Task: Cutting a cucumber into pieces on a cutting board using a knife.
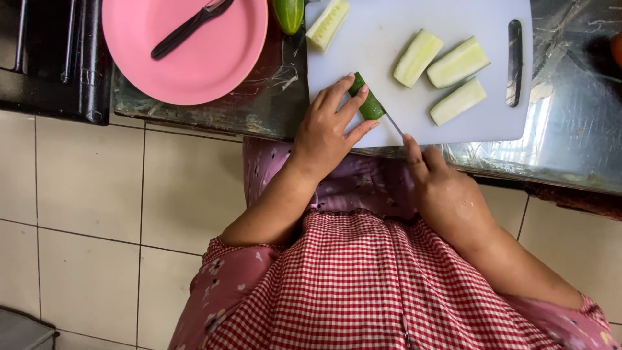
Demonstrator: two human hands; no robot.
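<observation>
Checked apron [363,279] nearest lens, above tiled floor. Left hand [327,129] pinned cucumber piece [368,104] skin-up at near edge of white cutting board [389,26], fingers curled over it. Right hand [447,194] closed around knife [394,123], blade at piece's end. Piece likely firm, light, wet-slippery; best held by skin side. Peeled pieces [453,65] farther back; pink plate [214,58] to the left.

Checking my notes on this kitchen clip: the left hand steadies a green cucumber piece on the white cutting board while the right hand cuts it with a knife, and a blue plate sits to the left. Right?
Not quite: the plate is pink, not blue, as the head view shows. The rest holds: the left hand steadies the cucumber piece on the white cutting board, and the right hand works the knife.
</observation>
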